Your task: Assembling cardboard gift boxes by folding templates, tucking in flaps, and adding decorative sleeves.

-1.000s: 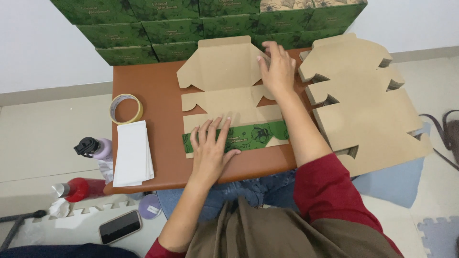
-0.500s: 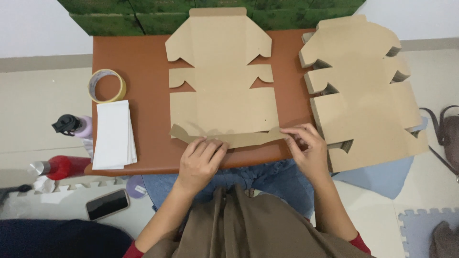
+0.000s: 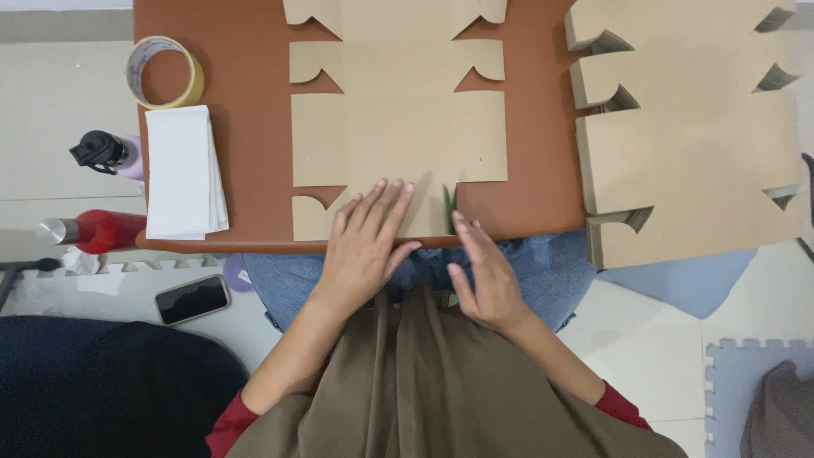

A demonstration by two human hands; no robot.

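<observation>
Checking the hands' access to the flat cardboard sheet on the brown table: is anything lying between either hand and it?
Nothing visible does. The left hand lies flat on the cardboard sheet at its near edge; the right hand is at that same edge, with bare table beside it. The tape roll and white stack sit off left.

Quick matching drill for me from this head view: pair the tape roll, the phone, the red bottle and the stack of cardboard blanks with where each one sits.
Things:
1. tape roll
2. phone
3. red bottle
4. stack of cardboard blanks

Places:
A. lying on the floor by the table's near-left corner
B. off the table's right edge
C. on the table's far-left corner
D. screen up on the floor, left of the knees

Pairs: 1-C, 2-D, 3-A, 4-B
</observation>
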